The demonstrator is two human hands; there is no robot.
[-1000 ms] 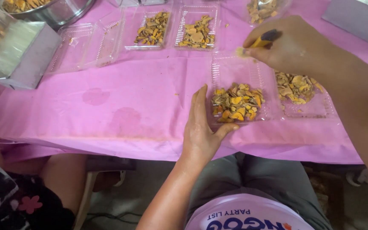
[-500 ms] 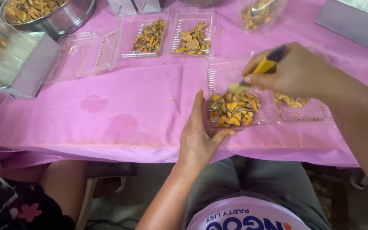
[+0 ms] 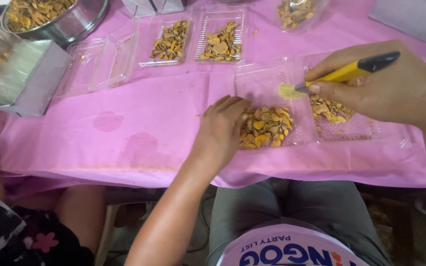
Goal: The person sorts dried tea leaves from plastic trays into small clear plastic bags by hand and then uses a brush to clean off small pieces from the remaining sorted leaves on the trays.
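A left hand (image 3: 221, 129) rests with loosely curled fingers against the near side of a clear plastic tray (image 3: 272, 98) on a pink tablecloth (image 3: 124, 133), touching the orange-yellow dried pieces (image 3: 266, 127) inside. Above, the right hand (image 3: 385, 88) pinches a yellow-handled tool (image 3: 351, 71). Farther back sit two filled trays (image 3: 220, 37) and a metal bowl (image 3: 70, 24).

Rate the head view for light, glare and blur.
Head view: soft, even light with faint shadows; glare on the clear trays and steel bowl; right hand close and slightly soft; left hand and the chips fairly sharp; edges bowed by a wide lens.
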